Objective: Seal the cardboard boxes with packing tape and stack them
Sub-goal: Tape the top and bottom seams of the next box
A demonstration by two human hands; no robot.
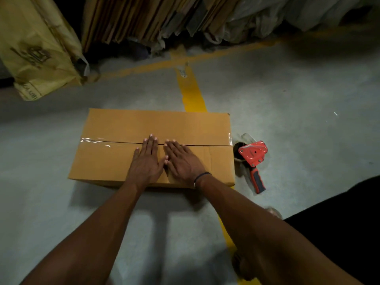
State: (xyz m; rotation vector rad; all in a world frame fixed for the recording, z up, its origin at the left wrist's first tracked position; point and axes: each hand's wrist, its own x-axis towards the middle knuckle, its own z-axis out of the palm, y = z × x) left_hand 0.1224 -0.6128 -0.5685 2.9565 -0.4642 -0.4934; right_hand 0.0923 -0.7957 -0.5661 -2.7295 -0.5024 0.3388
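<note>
Left hand grip: the left hand (148, 159) is lying flat on the top of the cardboard box (152, 148), fingers straight and close together, holding nothing, fingertips reaching the centre seam.
Right hand grip: the right hand (181, 159) is lying flat just beside it, fingers spread straight, pressing the near flap, thumb touching the left hand; a dark band is sitting on its wrist.
Box: it is sitting on the grey floor (298, 112), flaps closed, over a yellow floor line (192, 93).
Tape: clear packing tape (96, 140) is showing along the seam toward the left end and glinting at the right edge.
Dispenser: a red tape dispenser (254, 159) is lying on the floor just beside the box's right end, handle pointing toward me.
Behind: a yellowish sack (39, 48) is leaning at far left; flattened cardboard sheets (133, 19) are standing along the back.
</note>
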